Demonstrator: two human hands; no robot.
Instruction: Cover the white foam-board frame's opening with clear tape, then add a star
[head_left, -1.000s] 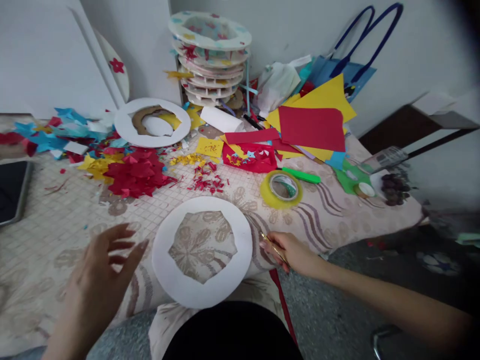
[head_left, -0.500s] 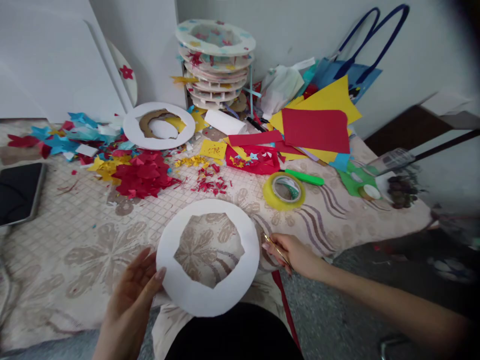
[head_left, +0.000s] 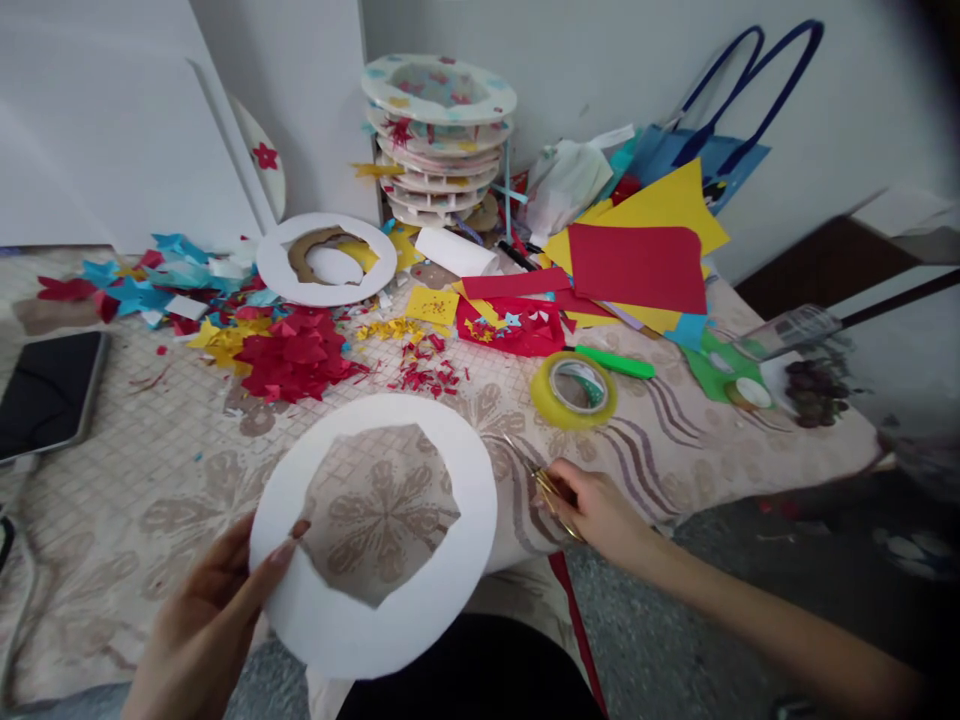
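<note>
A white paper ring (head_left: 457,470) with an angular, many-sided hole is tilted above the near edge of the table. My left hand (head_left: 214,590) grips its left rim, thumb on top and fingers mostly hidden beneath. To the right of the ring, my right hand (head_left: 589,505) holds a pair of small gold-handled scissors (head_left: 551,492). Their thin blades point up and left, apart from the ring. Beyond the scissors lies a roll of yellowish clear tape (head_left: 551,405), and a bright green cutter (head_left: 615,361) rests just behind it.
Red paper stars (head_left: 296,350), scraps and a second white ring (head_left: 270,262) lie at the back left. A stack of decorated rings (head_left: 439,140) stands by the wall. Red card (head_left: 637,268) and yellow sheets lie back right. A phone (head_left: 52,385) is at far left.
My left hand has moved left and down with the paper ring, now gripping its rim more firmly. The scissors have turned in my right hand, and their blades now show. The view has shifted slightly.
</note>
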